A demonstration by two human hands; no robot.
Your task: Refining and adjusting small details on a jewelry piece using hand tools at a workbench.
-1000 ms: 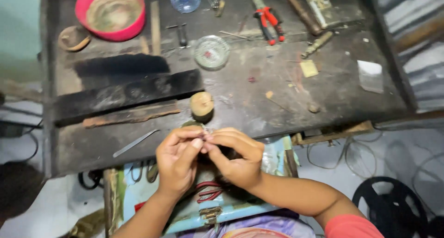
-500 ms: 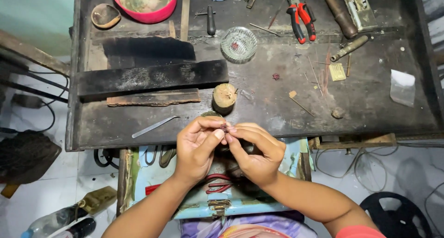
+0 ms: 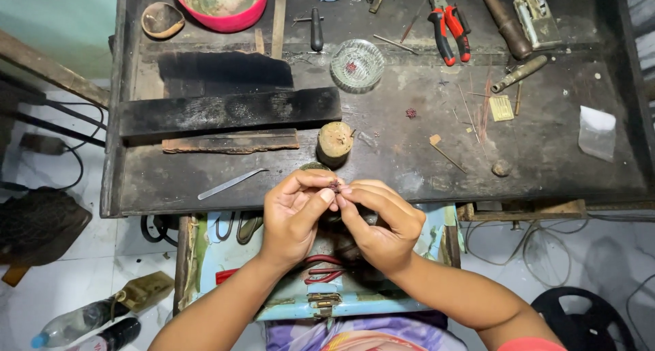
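1. Beadwork, a tiny dark red cluster (image 3: 334, 185), sits pinched between the fingertips of both hands at the near edge of the workbench (image 3: 409, 146), over the person's lap.
2. The left hand (image 3: 295, 214) closes thumb and forefinger tightly on the cluster from the left; the other fingers curl in beneath.
3. The right hand (image 3: 381, 223) meets it from the right, forefinger and thumb pressed to the same small piece, so the fingertips of both hands touch.
4. Just beyond the hands stands a short round wooden stump (image 3: 335, 142), pale on its cut top.
5. A thin flat metal file (image 3: 230, 184) lies to the left of the hands on the dark, scuffed benchtop.
6. A long charred black wooden block (image 3: 228, 111) lies across the bench behind the file, with a rusty brown strip (image 3: 230, 141) along its near side.
7. A ribbed clear glass dish (image 3: 357, 64) holds a few red bits; another red cluster (image 3: 411, 113) lies loose to its right.
8. Farther back are a pink plastic bowl (image 3: 222, 3) and red-handled pliers (image 3: 448, 25).
9. A small clear plastic bag (image 3: 596, 133) lies at the right end, and a small yellowish square card (image 3: 501, 108) lies left of it.
10. Under the hands is a pale blue metal box (image 3: 321, 283) with worn paint.
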